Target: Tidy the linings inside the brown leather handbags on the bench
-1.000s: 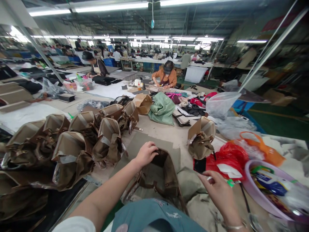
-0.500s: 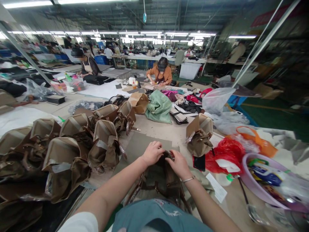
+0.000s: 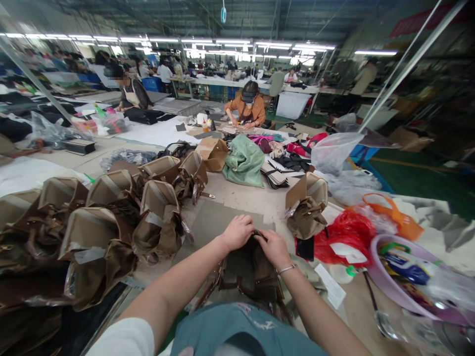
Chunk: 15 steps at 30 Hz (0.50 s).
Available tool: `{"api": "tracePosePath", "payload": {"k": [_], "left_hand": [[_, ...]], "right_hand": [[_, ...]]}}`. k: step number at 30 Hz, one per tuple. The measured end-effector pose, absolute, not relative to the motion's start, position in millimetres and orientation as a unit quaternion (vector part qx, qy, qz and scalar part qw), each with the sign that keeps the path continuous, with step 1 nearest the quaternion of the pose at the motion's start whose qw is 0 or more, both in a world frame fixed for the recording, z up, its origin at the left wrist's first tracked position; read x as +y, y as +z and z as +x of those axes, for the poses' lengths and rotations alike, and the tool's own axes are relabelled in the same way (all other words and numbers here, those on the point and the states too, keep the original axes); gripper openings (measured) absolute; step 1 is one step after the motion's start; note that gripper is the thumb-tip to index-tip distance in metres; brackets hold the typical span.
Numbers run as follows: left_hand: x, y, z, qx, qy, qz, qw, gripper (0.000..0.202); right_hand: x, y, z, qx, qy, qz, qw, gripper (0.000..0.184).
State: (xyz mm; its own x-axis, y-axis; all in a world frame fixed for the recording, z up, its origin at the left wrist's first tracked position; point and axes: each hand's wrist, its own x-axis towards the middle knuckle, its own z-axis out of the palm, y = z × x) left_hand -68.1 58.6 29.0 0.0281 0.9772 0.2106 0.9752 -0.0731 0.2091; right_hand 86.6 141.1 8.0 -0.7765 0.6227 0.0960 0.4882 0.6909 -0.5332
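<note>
A dark brown handbag stands open on the table right in front of my body, its inside facing up. My left hand pinches the bag's far rim with bent fingers. Just beside it, my right hand is closed on the same rim, thumb on the near side. The two hands almost meet at the edge. Between the fingertips the edge looks folded, but the fingers hide most of it. Under the bag and beyond it lies a flat grey-green sheet.
Several similar brown bags crowd the left side. Another bag stands at the right, near a red plastic bag and a lilac basin. A green cloth bundle lies ahead. Across the table a person in orange works.
My right fingers have drawn in closer along the bag's rim, nearer my left hand. The head view has tilted slightly. The bag stays in place.
</note>
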Motion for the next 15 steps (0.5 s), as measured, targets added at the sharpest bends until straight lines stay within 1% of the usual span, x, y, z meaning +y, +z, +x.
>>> {"api": "tracePosePath", "payload": {"k": [9,12,15], "left_hand": [[59.4,22.0,-69.1,0.687,0.196,0.698,0.061,0.012],[61.2,18.2,-68.1,0.704,0.186,0.681,0.079,0.013],[62.5,16.5,-67.0,0.717,0.171,0.672,0.076,0.014]], "right_hand": [[147.1,8.6,85.9,-0.911,0.253,-0.294,0.144,0.029],[148.3,9.4,85.9,-0.911,0.254,-0.289,0.147,0.028],[149.5,8.5,85.6,-0.915,0.246,-0.288,0.142,0.028]]}}
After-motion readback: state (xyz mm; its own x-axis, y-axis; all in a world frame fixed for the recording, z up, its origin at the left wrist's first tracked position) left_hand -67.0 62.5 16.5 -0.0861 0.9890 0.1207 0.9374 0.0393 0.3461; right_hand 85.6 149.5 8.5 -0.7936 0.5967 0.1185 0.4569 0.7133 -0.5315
